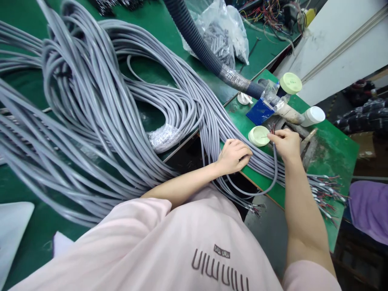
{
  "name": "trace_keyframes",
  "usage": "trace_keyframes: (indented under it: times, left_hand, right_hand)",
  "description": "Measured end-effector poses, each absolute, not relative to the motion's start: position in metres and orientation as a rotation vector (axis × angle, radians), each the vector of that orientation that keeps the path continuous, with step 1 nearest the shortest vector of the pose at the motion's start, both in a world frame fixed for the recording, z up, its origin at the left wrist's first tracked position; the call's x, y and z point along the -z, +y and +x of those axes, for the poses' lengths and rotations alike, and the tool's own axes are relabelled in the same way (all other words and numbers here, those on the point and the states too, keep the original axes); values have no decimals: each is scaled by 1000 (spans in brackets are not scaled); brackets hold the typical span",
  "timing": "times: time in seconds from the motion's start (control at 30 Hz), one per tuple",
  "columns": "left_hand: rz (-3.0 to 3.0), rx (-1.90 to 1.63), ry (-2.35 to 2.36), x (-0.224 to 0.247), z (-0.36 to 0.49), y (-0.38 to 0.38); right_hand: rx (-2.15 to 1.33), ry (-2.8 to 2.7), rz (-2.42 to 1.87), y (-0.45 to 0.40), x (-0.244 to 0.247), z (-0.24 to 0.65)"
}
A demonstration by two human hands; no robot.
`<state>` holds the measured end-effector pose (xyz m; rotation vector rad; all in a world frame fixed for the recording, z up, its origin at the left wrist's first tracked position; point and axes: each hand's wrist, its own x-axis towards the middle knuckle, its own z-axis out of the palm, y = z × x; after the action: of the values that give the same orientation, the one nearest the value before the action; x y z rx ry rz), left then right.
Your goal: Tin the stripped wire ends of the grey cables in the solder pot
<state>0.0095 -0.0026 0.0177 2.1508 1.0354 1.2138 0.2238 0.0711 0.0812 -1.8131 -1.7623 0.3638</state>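
My right hand (285, 144) pinches one grey cable (275, 161) near its stripped end, where thin coloured wires (272, 128) fan out. A fine wire from that end points over a small pale-green round pot (258, 136), just left of my fingertips. The cable hangs in a loop below the hand. My left hand (235, 155) lies over a thick bundle of grey cables (209, 109) at the bench edge, its fingers curled round some of them. Its fingertips are partly hidden.
A dark corrugated hose (197, 36) comes down to a taped pipe end behind my right hand. Near it stand a blue box (260, 112), a yellow-lidded jar (290, 83) and a white jar (313, 116). Stripped cable ends (327, 194) lie at right. A purple sleeve (370, 210) shows beyond.
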Motion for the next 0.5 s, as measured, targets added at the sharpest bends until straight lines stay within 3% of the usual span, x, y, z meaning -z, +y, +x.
trace_keyframes:
  times: [0.5]
  left_hand:
    - [2150,-1240,1022,-17,10,-3]
  right_hand:
    - [-246,-1864,-1910,82,-80,226]
